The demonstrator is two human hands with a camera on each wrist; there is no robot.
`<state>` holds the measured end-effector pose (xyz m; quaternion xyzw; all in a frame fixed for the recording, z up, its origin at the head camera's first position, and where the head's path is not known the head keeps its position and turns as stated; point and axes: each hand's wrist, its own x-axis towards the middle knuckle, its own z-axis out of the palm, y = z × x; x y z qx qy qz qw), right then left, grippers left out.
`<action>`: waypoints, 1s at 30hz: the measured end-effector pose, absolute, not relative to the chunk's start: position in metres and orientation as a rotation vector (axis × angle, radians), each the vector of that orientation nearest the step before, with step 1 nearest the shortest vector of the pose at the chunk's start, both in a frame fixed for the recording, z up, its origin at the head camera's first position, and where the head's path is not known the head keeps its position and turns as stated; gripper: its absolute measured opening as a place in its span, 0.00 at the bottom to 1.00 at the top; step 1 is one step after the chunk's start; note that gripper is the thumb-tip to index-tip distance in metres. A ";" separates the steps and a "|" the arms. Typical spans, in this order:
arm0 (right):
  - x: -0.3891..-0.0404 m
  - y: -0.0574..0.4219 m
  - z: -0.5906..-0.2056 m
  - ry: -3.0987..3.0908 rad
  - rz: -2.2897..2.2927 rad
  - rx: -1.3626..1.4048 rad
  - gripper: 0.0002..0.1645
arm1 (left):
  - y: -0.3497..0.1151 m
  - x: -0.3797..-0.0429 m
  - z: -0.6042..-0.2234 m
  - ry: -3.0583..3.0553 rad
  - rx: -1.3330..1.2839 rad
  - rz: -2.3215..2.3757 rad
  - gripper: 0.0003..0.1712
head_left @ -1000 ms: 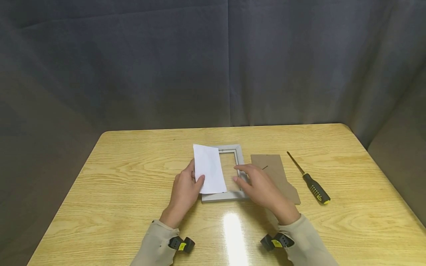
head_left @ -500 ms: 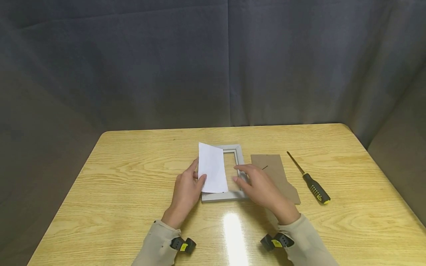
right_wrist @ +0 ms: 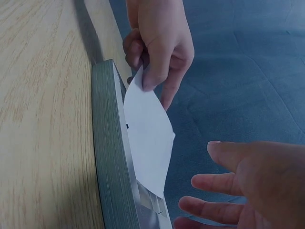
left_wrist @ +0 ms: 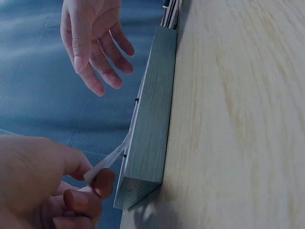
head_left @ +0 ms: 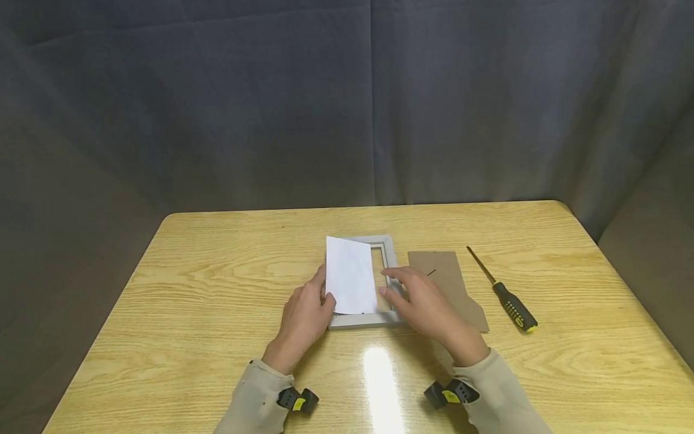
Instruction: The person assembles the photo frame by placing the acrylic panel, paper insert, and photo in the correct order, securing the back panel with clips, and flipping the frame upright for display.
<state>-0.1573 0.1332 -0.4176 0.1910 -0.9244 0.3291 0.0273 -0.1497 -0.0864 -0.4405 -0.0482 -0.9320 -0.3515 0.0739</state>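
Note:
A grey picture frame [head_left: 364, 320] lies flat on the wooden table, its inner opening partly covered by a sheet of white paper [head_left: 351, 277]. My left hand [head_left: 308, 310] pinches the paper's left edge between thumb and fingers. In the right wrist view the paper [right_wrist: 147, 129] bows upward at the pinched end, while its far end dips into the frame [right_wrist: 112, 143]. My right hand [head_left: 423, 301] hovers over the frame's right side, fingers spread and holding nothing. The left wrist view shows that same right hand [left_wrist: 97, 43] apart from the frame [left_wrist: 150, 114].
A brown backing board [head_left: 439, 265] lies right of the frame, partly under the right forearm. Further right is a screwdriver [head_left: 512, 306] with a black and yellow handle. A dark curtain [head_left: 374, 108] hangs behind the table [head_left: 217, 289].
The left hand has shifted slightly right with the paper, which now covers more of the frame's opening and lies flatter over it. The right hand has stayed in place.

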 end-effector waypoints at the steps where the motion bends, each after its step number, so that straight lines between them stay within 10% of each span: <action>1: -0.157 0.133 -0.418 -2.853 1.018 0.591 0.26 | -0.086 -0.150 -0.441 -2.799 -0.147 -1.058 0.34; 30: -0.157 0.134 -0.416 -2.839 1.002 0.602 0.26 | -0.076 -0.143 -0.446 -2.798 -0.244 -0.906 0.20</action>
